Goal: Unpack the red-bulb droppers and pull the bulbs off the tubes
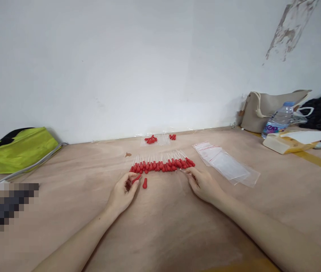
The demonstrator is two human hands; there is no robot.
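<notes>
A row of droppers with red rubber bulbs (pixel 160 165) and thin clear tubes lies across the middle of the table, bulbs toward me. My left hand (pixel 123 191) is closed at the row's left end, pinching a loose red rubber bulb (pixel 136 178) between thumb and fingers. Just right of those fingers, a second loose bulb (pixel 145 183) rests on the table. By the row's right end, my right hand (pixel 204 185) has its thumb and fingers pinched on what looks like a thin clear tube (pixel 183 171); most of it is hard to make out.
Clear zip bags (pixel 225 164) lie right of the row. Behind it, more red bulbs (pixel 150 139) rest on clear plastic by the wall. A yellow-green bag (pixel 24 149) is at left. At right are a water bottle (pixel 279 119), a beige bag (pixel 253 117) and an open packet (pixel 287 141).
</notes>
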